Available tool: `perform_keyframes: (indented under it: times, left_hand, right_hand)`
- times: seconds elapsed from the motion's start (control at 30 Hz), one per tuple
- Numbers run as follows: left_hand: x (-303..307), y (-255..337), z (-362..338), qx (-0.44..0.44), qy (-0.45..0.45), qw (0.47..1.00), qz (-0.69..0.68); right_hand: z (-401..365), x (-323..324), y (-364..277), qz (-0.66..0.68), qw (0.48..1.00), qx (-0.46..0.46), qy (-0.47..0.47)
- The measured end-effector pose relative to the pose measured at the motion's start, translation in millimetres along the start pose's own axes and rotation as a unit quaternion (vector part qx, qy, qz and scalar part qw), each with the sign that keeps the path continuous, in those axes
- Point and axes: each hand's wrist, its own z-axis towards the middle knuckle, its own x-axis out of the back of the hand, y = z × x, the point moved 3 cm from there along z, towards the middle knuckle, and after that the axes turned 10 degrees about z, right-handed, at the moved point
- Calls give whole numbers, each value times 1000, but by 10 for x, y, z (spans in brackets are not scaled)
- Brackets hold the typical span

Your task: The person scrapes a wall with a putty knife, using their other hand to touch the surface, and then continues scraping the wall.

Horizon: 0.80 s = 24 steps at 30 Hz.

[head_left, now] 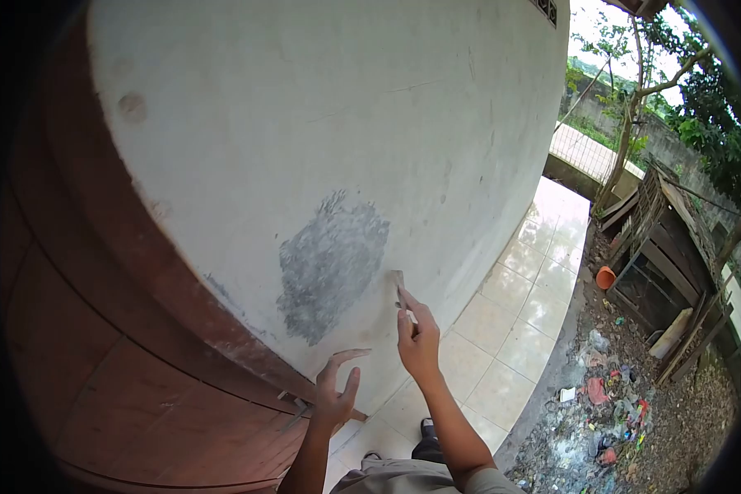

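A grey rough patch (pixel 333 267) shows on the white wall (pixel 305 107). To its right, my right hand (pixel 418 337) is closed around a small scraper (pixel 398 280), whose flat blade is against or very near the wall. Below the patch, my left hand (pixel 337 395) is held up near the wall with its fingers apart and curved, holding nothing.
A reddish-brown door (pixel 123 387) and its frame lie at the left. Pale floor tiles (pixel 502 329) run along the wall's foot. At the right are scattered litter (pixel 597 391), an orange pot (pixel 605 277), a wooden hutch (pixel 667 263) and a tree (pixel 630 123).
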Motion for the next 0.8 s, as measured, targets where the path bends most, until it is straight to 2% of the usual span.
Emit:
perform_keyframes:
  times: [0.03,0.1,0.13,0.23,0.37,0.47,0.57,0.63,0.73,0.8]
  left_hand:
    - [-15,-63,40,1,2,1000,5]
    - [-11,-170,94,-6,69,996,47]
    - [0,-152,106,-39,92,986,130]
    - [-55,-157,118,1,150,979,139]
    - [-131,-60,109,23,177,964,196]
    - [-151,-31,105,32,176,956,234]
    - [-149,23,196,5,175,954,244]
    - [-113,13,203,34,162,956,240]
    - [-11,33,246,59,153,962,218]
    - [-59,16,311,54,161,966,193]
  right_hand:
    - [62,-31,-43,5,1000,0,-2]
    - [185,-89,-69,-37,998,46,-2]
    - [231,-95,-7,-43,998,52,-19]
    - [370,-86,32,-56,994,55,-81]
    - [425,-55,-55,-84,988,38,-126]
    - [393,-42,-40,-135,976,62,-162]
    - [561,-30,-91,-117,980,67,-145]
    - [663,-2,-187,-132,977,96,-135]
    - [593,47,-336,-149,972,47,-173]
    - [576,13,-319,-157,972,59,-164]
